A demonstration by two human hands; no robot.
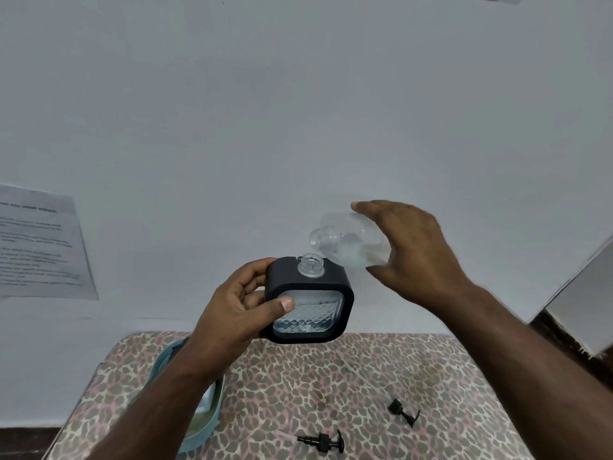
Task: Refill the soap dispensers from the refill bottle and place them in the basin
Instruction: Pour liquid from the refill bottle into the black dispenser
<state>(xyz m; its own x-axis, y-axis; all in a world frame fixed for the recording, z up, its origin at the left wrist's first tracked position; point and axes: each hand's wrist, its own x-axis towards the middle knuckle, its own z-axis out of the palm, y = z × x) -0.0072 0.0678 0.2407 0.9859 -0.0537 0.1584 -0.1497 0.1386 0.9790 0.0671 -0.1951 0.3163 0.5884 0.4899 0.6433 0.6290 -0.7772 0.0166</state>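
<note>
My left hand grips a square black-framed soap dispenser with a clear patterned window and an open threaded neck, held up above the table. My right hand holds a clear refill bottle tipped on its side, its open mouth just above and right of the dispenser's neck. A little liquid lies in the bottle's lower side. A light blue basin sits on the table at the left, mostly hidden behind my left forearm.
Two black pump heads with tubes lie on the leopard-print tablecloth, one near the front and one to the right. A white wall stands behind, with a printed sheet at the left.
</note>
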